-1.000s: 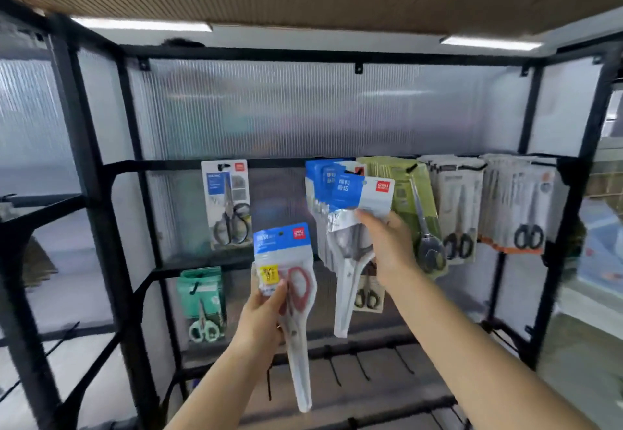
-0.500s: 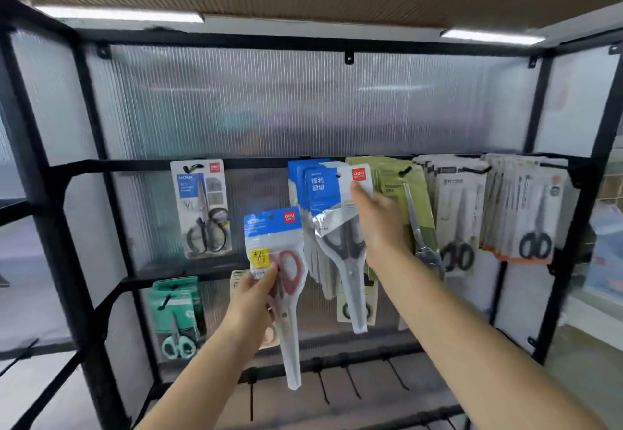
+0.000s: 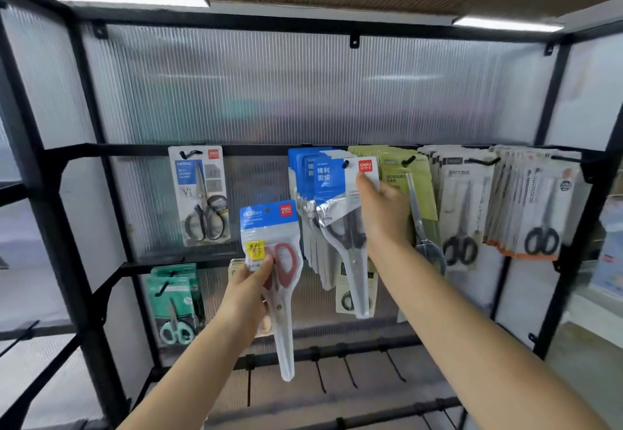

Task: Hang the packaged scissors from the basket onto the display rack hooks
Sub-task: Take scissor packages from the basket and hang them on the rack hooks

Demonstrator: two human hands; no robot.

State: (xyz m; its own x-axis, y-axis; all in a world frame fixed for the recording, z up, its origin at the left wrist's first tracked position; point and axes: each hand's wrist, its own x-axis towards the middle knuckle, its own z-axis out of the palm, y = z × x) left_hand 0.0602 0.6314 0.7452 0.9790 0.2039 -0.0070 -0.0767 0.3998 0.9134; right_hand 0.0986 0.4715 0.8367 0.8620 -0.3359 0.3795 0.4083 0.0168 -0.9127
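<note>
right hand [image 3: 382, 214] on blue-carded scissors pack [image 3: 340, 214]

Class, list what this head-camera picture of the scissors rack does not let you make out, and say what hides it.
- Basket: outside the head view.
- Lower packs behind the blue-header pack: mostly covered by it.
- Small print on the red-handled scissors pack: blurred.
- Right hand fingers: behind the pack.

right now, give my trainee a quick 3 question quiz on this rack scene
1. True or false: the left hand holds a pack of red-handled scissors.
2. What does the right hand grip? A) the green pack B) the blue pack on the hook C) nothing
3. Fill in: the hooks on the bottom rail hold ____.

Key: 1 true; 2 B; 3 nothing
</note>
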